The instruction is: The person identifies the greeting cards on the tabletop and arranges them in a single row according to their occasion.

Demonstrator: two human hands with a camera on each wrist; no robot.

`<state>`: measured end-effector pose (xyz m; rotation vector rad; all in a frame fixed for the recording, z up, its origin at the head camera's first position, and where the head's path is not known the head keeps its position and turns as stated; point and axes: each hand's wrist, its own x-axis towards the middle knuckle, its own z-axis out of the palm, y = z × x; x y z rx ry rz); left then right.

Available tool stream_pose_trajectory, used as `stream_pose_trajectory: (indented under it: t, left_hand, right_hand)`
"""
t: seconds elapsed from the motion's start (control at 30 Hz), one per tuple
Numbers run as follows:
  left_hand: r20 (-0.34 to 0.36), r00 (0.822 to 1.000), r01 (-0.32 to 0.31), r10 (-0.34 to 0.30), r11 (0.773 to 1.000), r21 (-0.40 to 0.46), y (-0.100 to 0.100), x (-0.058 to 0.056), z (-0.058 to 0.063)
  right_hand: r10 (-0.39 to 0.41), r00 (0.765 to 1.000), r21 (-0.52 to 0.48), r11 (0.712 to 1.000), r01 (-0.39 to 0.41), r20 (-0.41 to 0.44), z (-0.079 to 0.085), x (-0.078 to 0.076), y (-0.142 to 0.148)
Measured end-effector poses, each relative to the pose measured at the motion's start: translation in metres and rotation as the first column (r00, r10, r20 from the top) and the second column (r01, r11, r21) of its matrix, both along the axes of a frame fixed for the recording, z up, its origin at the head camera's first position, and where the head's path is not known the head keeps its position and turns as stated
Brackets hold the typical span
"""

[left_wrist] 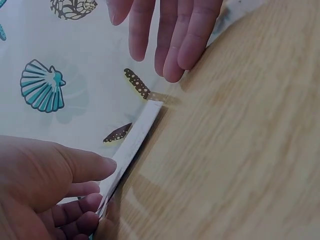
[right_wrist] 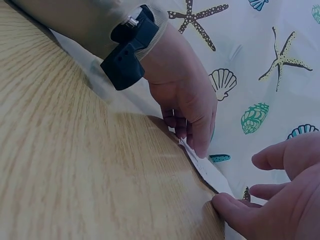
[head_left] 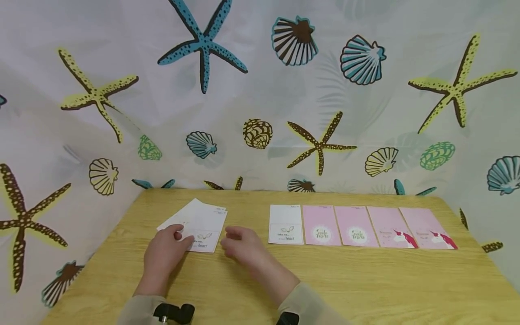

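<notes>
A small fanned stack of white printed cards (head_left: 205,223) lies at the left of the table, with a drawing and the word "heart" on the top one. My left hand (head_left: 164,250) pinches its near left edge, thumb above and fingers curled at the side. In the left wrist view the white cards (left_wrist: 137,135) show almost edge-on under the left thumb. My right hand (head_left: 248,248) is at the right edge of the stack, fingers loosely extended and holding nothing. The right wrist view shows the right fingers (right_wrist: 232,207) close to the cards' end; contact is hard to tell.
To the right, a row of cards lies side by side on the wooden table (head_left: 365,284): a white card (head_left: 285,216), pink "smile more" cards (head_left: 321,219) and pink unicorn cards (head_left: 392,221). Behind hangs a cloth (head_left: 252,99) printed with starfish and shells.
</notes>
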<state>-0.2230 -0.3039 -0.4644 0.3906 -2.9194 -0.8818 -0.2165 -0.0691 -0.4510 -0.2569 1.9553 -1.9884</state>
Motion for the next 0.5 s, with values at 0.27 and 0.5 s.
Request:
stream_pose_trajectory:
  t: [0.27,0.5]
  left_hand:
    - [0.002,1.0,0.024,-0.024,0.998,-0.057,0.0023,-0.0003,-0.0008]
    - [-0.016,0.999,0.032,-0.033,0.997,-0.072,0.0026,0.0008,-0.0017]
  right_hand:
    - [-0.003,0.999,-0.073,0.997,0.007,0.054,-0.0036,-0.0026,-0.0012]
    - [0.005,0.997,-0.1,0.995,0.002,0.078,-0.0061,-0.0036,-0.0043]
